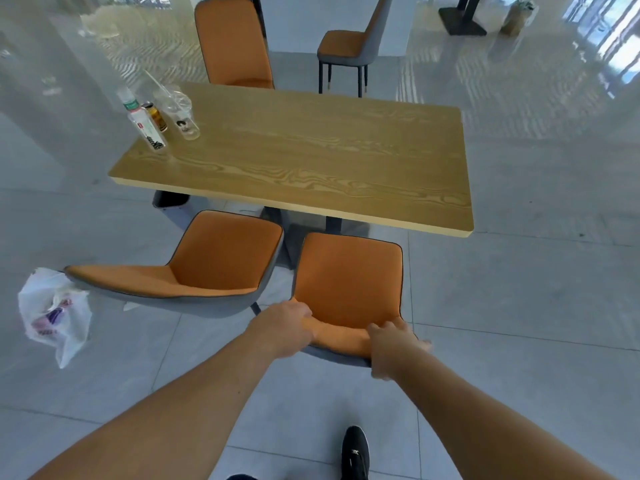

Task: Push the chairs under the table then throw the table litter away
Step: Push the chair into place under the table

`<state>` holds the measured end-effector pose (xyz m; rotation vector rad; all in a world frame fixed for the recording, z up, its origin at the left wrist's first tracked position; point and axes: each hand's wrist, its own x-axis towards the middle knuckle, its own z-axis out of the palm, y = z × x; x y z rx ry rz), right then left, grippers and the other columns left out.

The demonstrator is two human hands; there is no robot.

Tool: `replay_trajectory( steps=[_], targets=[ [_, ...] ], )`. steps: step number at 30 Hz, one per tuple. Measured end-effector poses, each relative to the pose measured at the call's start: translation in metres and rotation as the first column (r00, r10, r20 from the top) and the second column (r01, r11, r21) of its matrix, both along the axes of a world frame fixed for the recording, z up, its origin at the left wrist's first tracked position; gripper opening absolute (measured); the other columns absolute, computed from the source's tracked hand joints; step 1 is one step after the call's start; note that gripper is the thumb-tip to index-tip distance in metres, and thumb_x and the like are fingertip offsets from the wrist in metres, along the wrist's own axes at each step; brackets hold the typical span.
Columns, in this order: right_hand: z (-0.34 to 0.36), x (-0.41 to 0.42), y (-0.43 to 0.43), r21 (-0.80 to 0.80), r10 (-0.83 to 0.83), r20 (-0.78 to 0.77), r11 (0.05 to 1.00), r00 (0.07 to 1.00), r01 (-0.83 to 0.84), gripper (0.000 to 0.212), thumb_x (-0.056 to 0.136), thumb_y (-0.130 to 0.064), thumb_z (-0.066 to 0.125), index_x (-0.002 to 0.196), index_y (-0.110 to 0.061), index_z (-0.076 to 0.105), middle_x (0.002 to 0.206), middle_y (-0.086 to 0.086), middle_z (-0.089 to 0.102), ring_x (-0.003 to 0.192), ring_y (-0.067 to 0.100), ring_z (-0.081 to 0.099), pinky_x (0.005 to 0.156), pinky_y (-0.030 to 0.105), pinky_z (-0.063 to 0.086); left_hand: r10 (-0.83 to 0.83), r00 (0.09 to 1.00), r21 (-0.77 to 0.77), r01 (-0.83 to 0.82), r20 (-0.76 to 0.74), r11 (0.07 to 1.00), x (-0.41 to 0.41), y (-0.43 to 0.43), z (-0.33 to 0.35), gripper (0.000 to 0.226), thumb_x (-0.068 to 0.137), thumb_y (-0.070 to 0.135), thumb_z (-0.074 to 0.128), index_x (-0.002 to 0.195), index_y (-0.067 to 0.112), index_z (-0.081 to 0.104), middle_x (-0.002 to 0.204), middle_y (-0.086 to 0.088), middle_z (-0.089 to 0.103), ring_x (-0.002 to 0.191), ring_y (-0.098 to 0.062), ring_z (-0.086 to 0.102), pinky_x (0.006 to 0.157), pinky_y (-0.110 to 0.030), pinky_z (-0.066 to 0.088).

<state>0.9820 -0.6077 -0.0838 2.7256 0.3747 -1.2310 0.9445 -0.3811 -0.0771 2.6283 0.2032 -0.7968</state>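
Both my hands grip the top of the backrest of an orange chair (348, 275) that stands just short of the wooden table (311, 157)'s near edge. My left hand (287, 329) holds its left corner and my right hand (394, 348) its right corner. A second orange chair (214, 258) stands to the left, turned at an angle, also pulled out. At the table's far left corner stand the litter items: two plastic bottles (143, 124), a small brown bottle (157, 116) and a clear plastic cup (181, 110) with a straw.
A white plastic bag (53, 315) hangs off the left chair's backrest. A third orange chair (233, 43) stands at the table's far side, and a fourth chair (349, 46) stands away behind it. Glossy tiled floor lies all around; my black shoe (355, 452) shows below.
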Motion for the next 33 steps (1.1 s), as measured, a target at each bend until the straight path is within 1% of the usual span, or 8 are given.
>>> replay_trajectory(
  steps=[6, 9, 13, 17, 21, 26, 29, 33],
  targets=[
    [-0.011, -0.011, 0.071, 0.197, 0.075, 0.008, 0.977, 0.997, -0.075, 0.049, 0.086, -0.031, 0.062, 0.133, -0.025, 0.047, 0.123, 0.004, 0.056, 0.112, 0.031, 0.056, 0.089, 0.047, 0.052, 0.034, 0.999, 0.075, -0.031, -0.032, 0.997, 0.006, 0.074, -0.004, 0.056, 0.092, 0.051, 0.062, 0.143, 0.031, 0.053, 0.146, 0.003, 0.054, 0.126, -0.023, 0.054, 0.098, -0.04, 0.049],
    [-0.022, -0.015, 0.119, 0.235, 0.084, 0.051, 0.967, 0.995, -0.093, 0.045, 0.091, -0.029, 0.059, 0.134, -0.024, 0.047, 0.127, 0.007, 0.055, 0.112, 0.031, 0.055, 0.085, 0.043, 0.052, 0.048, 0.998, 0.145, -0.042, -0.035, 0.989, 0.01, 0.136, -0.007, 0.057, 0.091, 0.047, 0.064, 0.144, 0.03, 0.053, 0.14, 0.003, 0.059, 0.121, -0.021, 0.058, 0.091, -0.035, 0.052],
    [-0.03, -0.024, 0.177, 0.136, 0.033, 0.121, 0.99, 0.992, -0.049, 0.04, 0.095, -0.021, 0.055, 0.134, -0.021, 0.047, 0.13, 0.008, 0.056, 0.114, 0.032, 0.054, 0.086, 0.043, 0.048, -0.045, 0.998, 0.32, 0.057, -0.044, 0.946, 0.009, 0.22, -0.016, 0.043, 0.09, 0.047, 0.061, 0.129, 0.029, 0.056, 0.116, 0.004, 0.064, 0.104, -0.021, 0.061, 0.081, -0.036, 0.051],
    [-0.038, -0.035, 0.211, -0.012, 0.024, 0.234, 1.0, 0.972, -0.022, 0.039, 0.097, -0.02, 0.059, 0.134, -0.018, 0.049, 0.119, 0.006, 0.063, 0.104, 0.03, 0.06, 0.085, 0.043, 0.049, -0.162, 0.987, 0.415, 0.153, -0.014, 0.897, 0.001, 0.281, -0.035, 0.036, 0.093, 0.04, 0.059, 0.129, 0.035, 0.055, 0.115, 0.008, 0.066, 0.103, -0.019, 0.062, 0.082, -0.037, 0.047],
    [-0.042, -0.034, 0.218, -0.03, 0.029, 0.284, 0.999, 0.958, -0.021, 0.024, 0.099, -0.018, 0.057, 0.124, -0.018, 0.058, 0.108, 0.003, 0.068, 0.092, 0.023, 0.064, 0.073, 0.035, 0.048, -0.244, 0.962, 0.358, 0.188, 0.119, 0.915, -0.004, 0.297, -0.05, 0.024, 0.097, 0.035, 0.061, 0.121, 0.034, 0.063, 0.11, 0.009, 0.07, 0.096, -0.016, 0.064, 0.072, -0.031, 0.043],
    [-0.038, -0.027, 0.225, 0.016, 0.092, 0.247, 0.995, 0.965, -0.099, 0.025, 0.101, -0.016, 0.057, 0.125, -0.017, 0.059, 0.106, 0.002, 0.07, 0.088, 0.02, 0.068, 0.066, 0.03, 0.049, -0.352, 0.926, 0.307, 0.299, 0.133, 0.904, -0.004, 0.299, -0.052, 0.016, 0.099, 0.019, 0.051, 0.103, 0.026, 0.064, 0.099, 0.005, 0.071, 0.084, -0.015, 0.065, 0.065, -0.026, 0.04],
    [-0.031, -0.02, 0.249, 0.02, 0.188, 0.197, 0.98, 0.962, -0.196, 0.024, 0.103, -0.017, 0.057, 0.126, -0.012, 0.06, 0.106, 0.007, 0.071, 0.086, 0.024, 0.069, 0.071, 0.034, 0.055, -0.401, 0.905, 0.292, 0.35, 0.14, 0.89, -0.002, 0.288, -0.047, 0.012, 0.101, 0.023, 0.053, 0.101, 0.026, 0.064, 0.098, 0.002, 0.072, 0.087, -0.016, 0.068, 0.068, -0.025, 0.049],
    [-0.024, -0.021, 0.278, 0.047, 0.259, 0.179, 0.961, 0.949, -0.272, 0.02, 0.101, -0.009, 0.058, 0.12, -0.008, 0.064, 0.103, 0.01, 0.07, 0.083, 0.025, 0.066, 0.065, 0.033, 0.049, -0.42, 0.899, 0.257, 0.38, 0.125, 0.889, -0.004, 0.276, -0.048, 0.012, 0.101, 0.021, 0.053, 0.101, 0.023, 0.064, 0.101, -0.001, 0.071, 0.09, -0.02, 0.068, 0.071, -0.029, 0.051]
  ],
)
